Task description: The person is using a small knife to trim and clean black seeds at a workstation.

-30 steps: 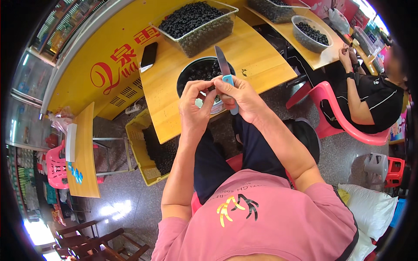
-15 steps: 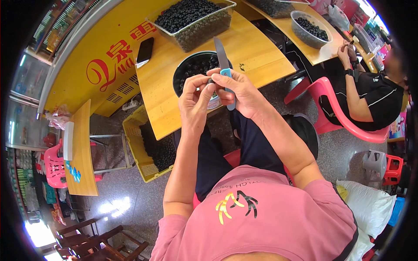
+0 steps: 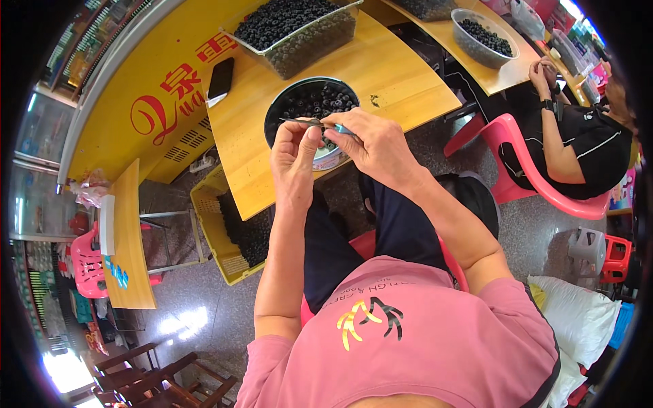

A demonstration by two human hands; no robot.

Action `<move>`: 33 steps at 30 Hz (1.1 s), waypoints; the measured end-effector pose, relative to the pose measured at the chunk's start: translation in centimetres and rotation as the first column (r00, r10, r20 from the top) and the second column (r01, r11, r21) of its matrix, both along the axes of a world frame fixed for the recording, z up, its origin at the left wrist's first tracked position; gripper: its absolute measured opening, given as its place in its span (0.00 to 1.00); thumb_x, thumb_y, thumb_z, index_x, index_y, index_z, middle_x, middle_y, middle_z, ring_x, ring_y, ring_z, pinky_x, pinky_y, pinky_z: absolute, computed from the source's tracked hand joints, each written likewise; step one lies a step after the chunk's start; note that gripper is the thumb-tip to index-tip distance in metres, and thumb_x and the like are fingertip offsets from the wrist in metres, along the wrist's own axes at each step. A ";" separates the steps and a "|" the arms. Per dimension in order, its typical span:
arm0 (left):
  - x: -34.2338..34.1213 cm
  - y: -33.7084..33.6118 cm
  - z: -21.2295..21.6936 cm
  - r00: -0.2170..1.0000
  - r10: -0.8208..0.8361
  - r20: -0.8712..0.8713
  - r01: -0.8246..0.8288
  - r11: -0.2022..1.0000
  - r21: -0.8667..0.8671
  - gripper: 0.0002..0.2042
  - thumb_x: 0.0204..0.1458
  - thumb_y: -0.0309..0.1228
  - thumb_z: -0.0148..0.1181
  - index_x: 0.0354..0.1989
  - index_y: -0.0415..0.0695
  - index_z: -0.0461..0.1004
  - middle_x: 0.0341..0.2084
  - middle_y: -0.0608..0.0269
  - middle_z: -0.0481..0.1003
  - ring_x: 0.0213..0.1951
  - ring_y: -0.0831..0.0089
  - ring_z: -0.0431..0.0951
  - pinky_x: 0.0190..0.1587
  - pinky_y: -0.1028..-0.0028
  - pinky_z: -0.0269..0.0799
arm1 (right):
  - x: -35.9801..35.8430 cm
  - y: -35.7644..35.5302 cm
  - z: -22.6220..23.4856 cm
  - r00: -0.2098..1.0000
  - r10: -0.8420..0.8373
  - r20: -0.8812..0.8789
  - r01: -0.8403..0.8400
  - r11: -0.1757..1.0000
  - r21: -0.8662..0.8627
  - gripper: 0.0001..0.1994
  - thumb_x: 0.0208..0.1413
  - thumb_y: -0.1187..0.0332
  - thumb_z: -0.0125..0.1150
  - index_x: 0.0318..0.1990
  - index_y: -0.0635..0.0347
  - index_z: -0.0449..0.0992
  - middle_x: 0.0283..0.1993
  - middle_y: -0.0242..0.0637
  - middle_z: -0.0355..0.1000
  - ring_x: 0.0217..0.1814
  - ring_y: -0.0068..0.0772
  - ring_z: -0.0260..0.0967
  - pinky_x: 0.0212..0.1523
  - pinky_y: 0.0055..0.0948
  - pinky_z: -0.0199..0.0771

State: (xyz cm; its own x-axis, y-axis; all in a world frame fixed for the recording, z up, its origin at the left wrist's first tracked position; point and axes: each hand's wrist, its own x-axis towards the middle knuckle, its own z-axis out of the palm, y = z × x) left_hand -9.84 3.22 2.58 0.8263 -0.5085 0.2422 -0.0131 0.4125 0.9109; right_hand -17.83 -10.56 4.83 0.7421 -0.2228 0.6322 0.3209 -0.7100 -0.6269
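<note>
The right hand (image 3: 371, 146) is clenched around a small knife (image 3: 320, 124) with a light blue handle, its thin blade pointing left toward the other hand. The left hand (image 3: 294, 153) pinches something tiny between thumb and fingertips right at the blade's tip; it is too small to make out. Both hands meet just above the near rim of a round dark bowl (image 3: 279, 109) filled with small dark berries, which sits at the front edge of a yellow wooden table (image 3: 394, 75).

Behind the bowl on the same table stands a clear rectangular tub (image 3: 320, 37), also heaped with dark berries. A black phone (image 3: 220, 78) lies flat to the left of the bowl, near the table's edge. On the floor below the table's left corner sits a yellow plastic crate (image 3: 218, 231) holding more dark fruit.

The person is seated, wearing a pink shirt and dark trousers, with both forearms reaching forward over the knees.

To the right, another person in black (image 3: 578, 146) sits in a pink plastic chair (image 3: 537, 183) at a second table, where a clear oval bowl (image 3: 476, 41) of berries rests.
</note>
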 end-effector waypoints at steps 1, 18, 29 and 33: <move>0.0 0.0 -0.1 1.000 -0.003 -0.010 0.003 1.000 0.007 0.08 0.58 0.31 0.60 0.40 0.42 0.69 0.34 0.69 0.73 0.35 0.82 0.69 0.42 0.81 0.66 | 0.0 -0.2 0.0 1.000 -0.021 0.014 0.021 0.999 -0.043 0.08 0.56 0.68 0.61 0.41 0.59 0.78 0.34 0.40 0.75 0.31 0.39 0.73 0.31 0.31 0.72; 0.7 0.7 -1.0 0.990 -0.094 -0.105 0.062 0.959 -0.275 0.05 0.58 0.26 0.57 0.40 0.41 0.71 0.34 0.65 0.73 0.34 0.79 0.70 0.43 0.77 0.66 | 1.5 0.4 -0.1 0.996 -0.088 0.021 0.090 0.969 -0.231 0.06 0.52 0.70 0.61 0.39 0.53 0.76 0.30 0.34 0.73 0.31 0.38 0.73 0.30 0.34 0.72; 0.1 1.3 1.1 0.998 0.055 0.040 -0.042 0.962 -0.271 0.06 0.57 0.26 0.58 0.41 0.39 0.71 0.34 0.66 0.71 0.37 0.79 0.68 0.44 0.79 0.64 | 1.9 0.4 2.6 0.985 -0.111 -0.129 0.110 0.994 -0.012 0.11 0.57 0.59 0.62 0.36 0.57 0.78 0.29 0.39 0.76 0.29 0.31 0.74 0.29 0.27 0.71; -0.5 1.2 0.5 0.997 0.073 -0.018 -0.075 0.981 -0.178 0.06 0.57 0.26 0.60 0.41 0.40 0.72 0.34 0.69 0.71 0.37 0.81 0.69 0.44 0.80 0.64 | 1.8 1.1 2.6 0.912 0.351 -0.213 -0.180 0.808 0.561 0.15 0.58 0.55 0.61 0.35 0.60 0.76 0.28 0.27 0.72 0.29 0.16 0.68 0.29 0.20 0.67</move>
State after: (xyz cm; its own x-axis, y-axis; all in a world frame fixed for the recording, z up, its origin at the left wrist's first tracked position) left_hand -10.32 4.44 3.11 0.8635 -0.3949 0.3138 -0.0399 0.5667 0.8230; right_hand -16.06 -9.41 7.39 0.9500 -0.2186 0.2229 0.1893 -0.1642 -0.9681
